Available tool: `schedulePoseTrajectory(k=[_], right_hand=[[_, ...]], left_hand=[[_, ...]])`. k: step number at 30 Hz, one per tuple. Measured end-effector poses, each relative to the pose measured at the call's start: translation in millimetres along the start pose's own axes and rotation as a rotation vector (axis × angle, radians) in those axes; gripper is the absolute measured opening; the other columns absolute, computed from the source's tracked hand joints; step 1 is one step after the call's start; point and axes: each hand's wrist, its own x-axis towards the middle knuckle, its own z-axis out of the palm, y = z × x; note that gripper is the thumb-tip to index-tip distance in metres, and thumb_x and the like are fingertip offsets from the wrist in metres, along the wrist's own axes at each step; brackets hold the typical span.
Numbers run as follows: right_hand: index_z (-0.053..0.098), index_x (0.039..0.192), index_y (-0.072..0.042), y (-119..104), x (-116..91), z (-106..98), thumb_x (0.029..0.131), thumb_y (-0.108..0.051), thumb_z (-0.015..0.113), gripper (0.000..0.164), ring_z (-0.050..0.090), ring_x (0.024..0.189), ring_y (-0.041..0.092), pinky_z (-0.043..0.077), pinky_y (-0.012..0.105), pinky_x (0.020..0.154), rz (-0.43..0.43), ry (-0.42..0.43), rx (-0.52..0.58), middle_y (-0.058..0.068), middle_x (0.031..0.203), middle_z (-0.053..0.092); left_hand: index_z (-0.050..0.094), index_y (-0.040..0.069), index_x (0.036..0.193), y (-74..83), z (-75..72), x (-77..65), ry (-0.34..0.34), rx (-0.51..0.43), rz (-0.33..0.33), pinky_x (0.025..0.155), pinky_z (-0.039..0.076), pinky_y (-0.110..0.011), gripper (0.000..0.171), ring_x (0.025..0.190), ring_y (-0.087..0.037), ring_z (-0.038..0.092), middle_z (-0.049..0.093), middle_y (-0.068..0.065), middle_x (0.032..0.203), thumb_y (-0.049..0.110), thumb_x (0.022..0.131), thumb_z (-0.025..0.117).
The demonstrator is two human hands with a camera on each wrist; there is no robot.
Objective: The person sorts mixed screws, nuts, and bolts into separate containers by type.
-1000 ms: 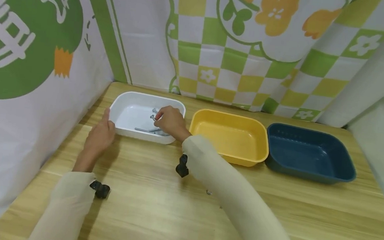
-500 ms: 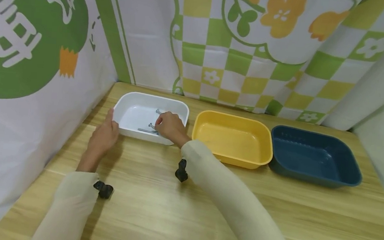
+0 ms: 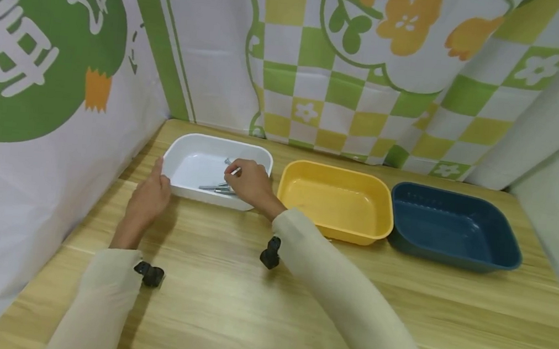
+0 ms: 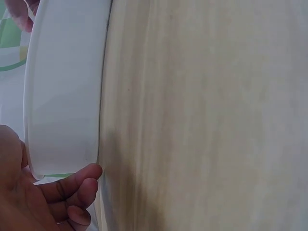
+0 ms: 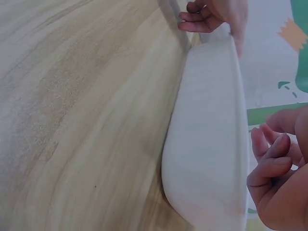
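Observation:
A white plastic bin (image 3: 193,193) stands at the left of the row, with several metal bolts (image 3: 213,187) lying in it. My left hand (image 3: 149,196) holds the bin's left end, its fingers at the near left corner. In the left wrist view, the fingertips (image 4: 91,172) come low beside the bin's outer wall. My right hand (image 3: 252,184) is over the bin's right part, thumb and fingers pinched together on a small silvery bolt (image 3: 236,171), mostly hidden by the fingers. The right wrist view shows curled fingers (image 5: 269,168) above the rim, without the bolt in sight.
A yellow bin (image 3: 335,199) stands just right of the white one, and a dark blue bin (image 3: 454,226) touches it further right. All are on a wood-grain table (image 3: 229,292). A patterned cloth (image 3: 337,85) hangs behind, and a white sheet closes the left side.
My right hand, lower among the bolts half a second ago, has risen slightly, with a silvery bolt showing at its fingertips. The loose bolts have shifted. My left hand stays on the bin.

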Motion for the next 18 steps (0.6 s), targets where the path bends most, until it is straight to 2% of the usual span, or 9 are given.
schedulePoseTrajectory(k=[4,9,13,18], right_hand=[[0.073,0.104,-0.010,1,-12,-10,0.098,-0.018,0.064,0.014,0.063,0.078,0.017,0.048,0.027,0.066,-0.039,0.013,0.034,0.005,0.094,0.071],[0.072,0.106,-0.010,7,-37,-27,0.097,-0.019,0.064,0.015,0.061,0.081,0.018,0.047,0.028,0.065,-0.011,-0.021,0.132,0.004,0.094,0.069],[0.072,0.108,-0.010,17,-57,-41,0.097,-0.019,0.065,0.016,0.060,0.077,0.017,0.046,0.028,0.065,0.017,-0.029,0.194,0.004,0.093,0.068],[0.072,0.112,-0.008,38,-79,-62,0.098,-0.017,0.065,0.018,0.057,0.071,0.018,0.044,0.026,0.058,0.042,-0.003,0.301,0.006,0.096,0.068]], left_hand=[[0.006,0.001,0.160,0.0,-0.8,0.1,-0.003,-0.012,0.013,0.099,0.035,-0.067,0.060,0.121,-0.062,0.042,0.035,-0.041,0.143,0.026,0.105,0.015],[0.006,0.000,0.159,1.7,-1.6,-2.3,-0.011,-0.029,0.025,0.103,0.031,-0.066,0.060,0.126,-0.062,0.037,0.030,-0.041,0.146,0.026,0.105,0.015],[0.004,0.003,0.160,2.0,-0.6,-5.7,0.006,-0.036,0.019,0.099,0.033,-0.069,0.061,0.124,-0.063,0.038,0.032,-0.041,0.145,0.030,0.107,0.015],[-0.005,0.009,0.160,3.2,-4.1,-12.9,-0.003,-0.005,-0.028,0.092,0.034,-0.072,0.065,0.121,-0.065,0.039,0.034,-0.040,0.145,0.040,0.107,0.018]])
